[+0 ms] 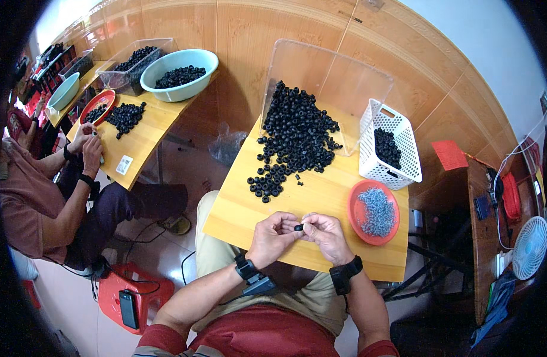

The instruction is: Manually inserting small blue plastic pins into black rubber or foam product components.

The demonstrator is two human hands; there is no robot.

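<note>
Close together over the front edge of the wooden table (237, 202), my two hands meet at a small black round part (298, 227). My left hand (273, 237) pinches it from the left side. The fingertips of my right hand (324, 235) are closed at its right side; whether they hold another tiny piece is hidden. Beyond my hands lies a large heap of black ring-like parts (297, 128), spilling out of a clear plastic bin (321, 65) tipped on its side. Right of my hands sits a red plate (352, 217) with many small silvery pieces (377, 211).
A white perforated basket (407, 143) with black parts stands at the table's right rear. At the left, a co-worker (41, 208) handles something at another table with a pale green basin (211, 62). A red stool (115, 297) carries a phone (128, 309). A fan (530, 248) stands far right.
</note>
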